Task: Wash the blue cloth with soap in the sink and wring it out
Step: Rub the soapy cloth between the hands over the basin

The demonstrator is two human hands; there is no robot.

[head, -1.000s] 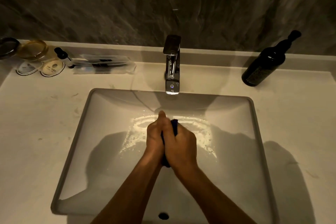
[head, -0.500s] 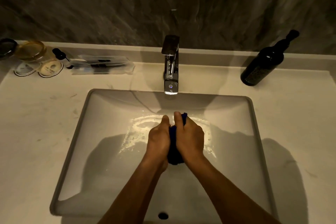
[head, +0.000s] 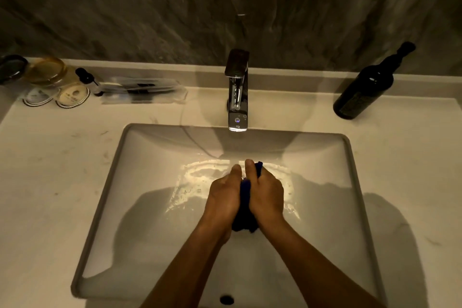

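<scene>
Two hands (head: 246, 197), one blue cloth (head: 245, 191)

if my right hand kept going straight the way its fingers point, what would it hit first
Probably the sink's back wall below the faucet; the right hand, gripping the blue cloth, points there, though depth is unclear.

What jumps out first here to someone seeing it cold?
The two hands, left hand and right hand, pressed together around a bunched blue cloth over the middle of the white sink. Next, the chrome faucet straight behind them, and the dark bottle leaning against the back ledge at far right.
</scene>
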